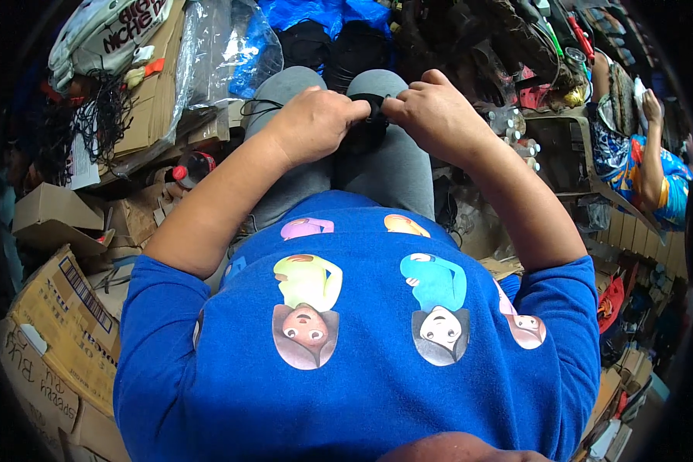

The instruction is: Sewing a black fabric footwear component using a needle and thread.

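Observation:
Both my hands are raised over my knees, close together, with fingers bent inward. My left hand (316, 122) is closed in a pinch on a thin black cord (262, 105), which loops out past its left side over the grey trouser leg. My right hand (433, 115) is closed too, its thumb and fingertips pinching the same black item. Between the hands a dark black piece (364, 137) hangs in the gap between my thighs; its exact kind cannot be made out. The fingers cover most of what they grip.
At left lie a tangle of black cords (108, 119), clear plastic sheeting (208, 58), a dark bottle with a red cap (195, 168) and cardboard boxes (73, 308). Several plastic bottles (520, 142) stand at right. Beyond them sits another person in a colourful shirt (658, 181), one arm raised.

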A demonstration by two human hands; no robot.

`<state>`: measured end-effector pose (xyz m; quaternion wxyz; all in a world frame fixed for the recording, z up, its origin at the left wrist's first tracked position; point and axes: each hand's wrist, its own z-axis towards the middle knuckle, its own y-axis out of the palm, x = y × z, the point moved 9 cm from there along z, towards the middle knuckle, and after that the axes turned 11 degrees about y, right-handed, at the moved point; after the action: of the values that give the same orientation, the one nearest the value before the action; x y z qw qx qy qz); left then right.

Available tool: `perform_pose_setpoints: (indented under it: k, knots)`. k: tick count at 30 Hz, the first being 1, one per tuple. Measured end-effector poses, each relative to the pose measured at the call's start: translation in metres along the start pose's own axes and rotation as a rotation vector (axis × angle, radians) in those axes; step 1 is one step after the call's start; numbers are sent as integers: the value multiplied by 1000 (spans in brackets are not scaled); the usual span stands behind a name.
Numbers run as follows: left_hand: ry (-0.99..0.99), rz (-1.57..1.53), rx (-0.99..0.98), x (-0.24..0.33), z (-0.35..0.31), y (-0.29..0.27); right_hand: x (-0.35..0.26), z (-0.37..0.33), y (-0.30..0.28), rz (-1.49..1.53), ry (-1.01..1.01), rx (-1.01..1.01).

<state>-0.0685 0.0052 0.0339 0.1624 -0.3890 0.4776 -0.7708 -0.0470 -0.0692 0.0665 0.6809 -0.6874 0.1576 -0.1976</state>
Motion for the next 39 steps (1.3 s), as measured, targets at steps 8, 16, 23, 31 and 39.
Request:
perform_pose_setpoints:
  k: [8,16,23,31,39]
  knots:
    - [-105,130,102,-30,-82,-30,57,-35,40,234,202,-103]
    - [-361,-792,624,-39,-87,-103,71,-12,52,1862,641,29]
    - [-77,-1535,667,-43,-93,-81,106,-42,81,2106,979,487]
    - [-121,-333,186,11,-72,-59,77,-33,-62,2460,-151,-84]
    - [-564,528,481,-50,-239,-242,182,-180,56,589,866,-306]
